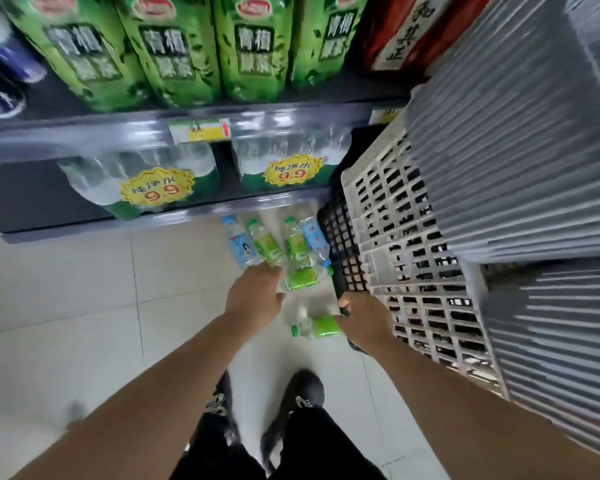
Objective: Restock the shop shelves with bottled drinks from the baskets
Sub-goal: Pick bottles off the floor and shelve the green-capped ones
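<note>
Several bottles [293, 244] lie on the floor [66, 289] just by the bottom shelf [49, 202]. The left hand [255, 294] reaches onto them; I cannot tell whether its fingers grip one. The right hand [362, 320] curls its fingers round the near corner of the black basket [340, 237], just beside another green bottle [317, 327].

Green and blue bottles [293, 242] flat on floor beside baskets [395, 244]

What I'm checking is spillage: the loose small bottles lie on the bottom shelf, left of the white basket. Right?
Wrong place: in the head view the loose small bottles lie on the tiled floor, left of the white basket.
</note>
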